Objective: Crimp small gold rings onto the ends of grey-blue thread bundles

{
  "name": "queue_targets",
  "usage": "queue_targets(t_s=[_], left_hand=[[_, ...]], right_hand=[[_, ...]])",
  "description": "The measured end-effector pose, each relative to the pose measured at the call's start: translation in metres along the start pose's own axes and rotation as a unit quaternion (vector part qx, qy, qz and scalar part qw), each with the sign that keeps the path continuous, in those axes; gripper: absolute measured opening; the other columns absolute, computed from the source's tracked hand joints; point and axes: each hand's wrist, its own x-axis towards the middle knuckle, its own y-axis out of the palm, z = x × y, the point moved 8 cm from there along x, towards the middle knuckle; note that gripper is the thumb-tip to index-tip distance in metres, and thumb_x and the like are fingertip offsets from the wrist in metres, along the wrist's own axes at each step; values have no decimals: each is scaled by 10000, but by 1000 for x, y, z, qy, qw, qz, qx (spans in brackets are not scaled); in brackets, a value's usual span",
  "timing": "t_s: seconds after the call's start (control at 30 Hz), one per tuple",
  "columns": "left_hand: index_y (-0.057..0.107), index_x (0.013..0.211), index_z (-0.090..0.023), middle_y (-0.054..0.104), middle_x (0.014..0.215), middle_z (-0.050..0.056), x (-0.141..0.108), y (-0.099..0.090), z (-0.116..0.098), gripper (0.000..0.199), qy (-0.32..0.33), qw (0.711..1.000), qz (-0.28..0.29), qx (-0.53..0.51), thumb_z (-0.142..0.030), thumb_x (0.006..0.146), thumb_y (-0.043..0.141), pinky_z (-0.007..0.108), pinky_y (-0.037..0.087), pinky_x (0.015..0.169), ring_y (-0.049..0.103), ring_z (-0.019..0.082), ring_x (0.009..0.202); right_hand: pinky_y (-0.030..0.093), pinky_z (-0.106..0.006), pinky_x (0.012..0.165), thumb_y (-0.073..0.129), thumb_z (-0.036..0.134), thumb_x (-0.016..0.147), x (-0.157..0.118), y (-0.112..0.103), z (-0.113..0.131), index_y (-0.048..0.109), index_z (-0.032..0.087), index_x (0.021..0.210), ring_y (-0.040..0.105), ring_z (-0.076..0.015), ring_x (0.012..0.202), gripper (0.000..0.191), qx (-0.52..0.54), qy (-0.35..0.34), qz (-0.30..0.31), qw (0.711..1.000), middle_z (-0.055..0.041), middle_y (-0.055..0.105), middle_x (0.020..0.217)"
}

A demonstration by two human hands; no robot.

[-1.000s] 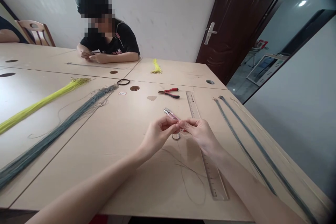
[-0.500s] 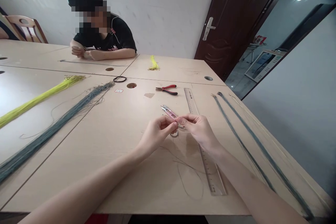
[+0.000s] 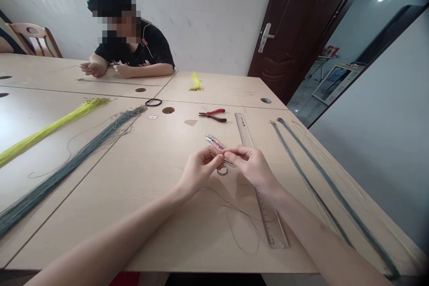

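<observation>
My left hand (image 3: pixel 205 166) and my right hand (image 3: pixel 250 163) meet fingertip to fingertip above the table, both closed in a pinch. A thin cord (image 3: pixel 231 208) hangs from between them and loops on the tabletop; its pinched part is too small to make out. Just beyond the fingers lie small pink thread snips (image 3: pixel 214 141), their handle end partly hidden by my hands. A metal ring (image 3: pixel 222 170) shows beneath my left fingertips. The clear ruler (image 3: pixel 264 214) runs under my right wrist.
Red-handled pliers (image 3: pixel 214 115) lie farther back. Teal cord bundles (image 3: pixel 77 163) (image 3: pixel 321 174) lie at left and right, with yellow bundles (image 3: pixel 50 129) (image 3: pixel 196 82) at left and far back. A black ring (image 3: pixel 153 103) rests near a table hole. Across the table sits a person (image 3: pixel 150 49).
My fingertips have shifted very slightly to the left, still pinched together. Across the table, the person's hand on the left side has moved outward, away from the other hand.
</observation>
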Motion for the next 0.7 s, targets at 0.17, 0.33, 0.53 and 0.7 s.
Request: queue_targets(t_s=[0.17, 0.33, 0.53, 0.7], left_hand=[[592, 752, -150, 602, 672, -5, 0, -1, -2, 185, 7, 1000, -14, -6, -309, 847, 579, 245, 445, 653, 564, 119, 671], [598, 727, -134, 562, 609, -14, 19, -37, -9, 156, 17, 995, -95, -8, -258, 822, 608, 201, 389, 511, 489, 80, 538], [563, 901, -117, 563, 796, 2, 34, -140, -15, 133, 16, 960, -279, -13, -248, 890, 549, 171, 383, 444, 496, 69, 561], [583, 892, -107, 575, 777, -2, 8, -219, -54, 108, -7, 929, -366, 60, -213, 881, 574, 190, 447, 483, 518, 73, 565]], right_hand=[[514, -384, 827, 630, 267, 849, 1, -5, 0, 683, 134, 897, 664, -162, 837, 151, -17, 2, -26, 1000, -40, 710, 905], [508, -392, 842, 617, 313, 860, 4, -15, -5, 660, 130, 926, 656, -166, 863, 200, -16, 7, -56, 998, -38, 697, 920], [505, -392, 831, 598, 323, 873, 8, -18, -12, 640, 127, 931, 640, -166, 858, 209, -30, 6, -61, 998, -34, 671, 911], [512, -374, 788, 578, 341, 884, 7, -17, -13, 630, 126, 932, 634, -160, 821, 226, -43, 5, -51, 998, -28, 658, 884]])
